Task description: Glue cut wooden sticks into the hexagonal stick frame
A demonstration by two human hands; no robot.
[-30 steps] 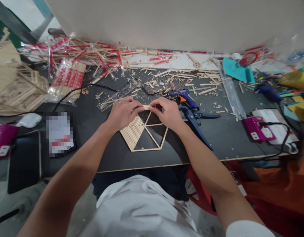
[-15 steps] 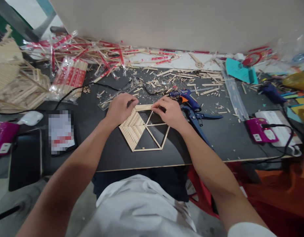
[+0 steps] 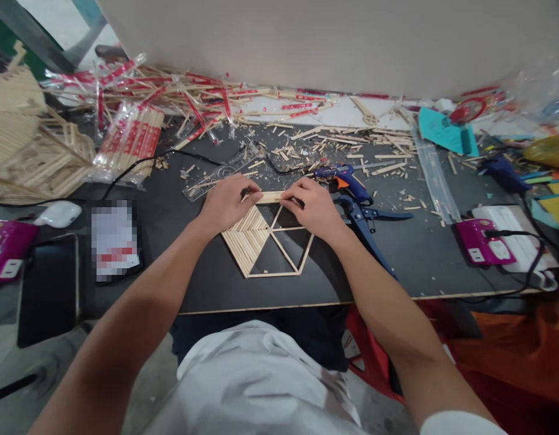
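A hexagonal frame of thin wooden sticks [image 3: 246, 248] lies flat on the dark table, with spokes meeting at its middle. Its left sections are filled with rows of sticks; the lower and right ones show the dark table through them. My left hand [image 3: 231, 202] is closed at the upper left edge, thumb and fingers pressed on the sticks there. At the upper right corner my right hand [image 3: 310, 205] pinches the end of the top row of sticks. Fingertips of both hands partly cover that row.
A blue glue gun [image 3: 352, 183] and blue cutters [image 3: 363, 226] lie right of the frame. Stick scraps and a clear ruler [image 3: 202, 187] are behind. Wrapped stick bundles [image 3: 134, 142], a phone [image 3: 113, 241] and a larger stick structure [image 3: 43, 151] stand left.
My left hand has moved slightly right along the top edge, its thumb now nearer my right hand. The whole view has shifted slightly; my right hand keeps its pinch.
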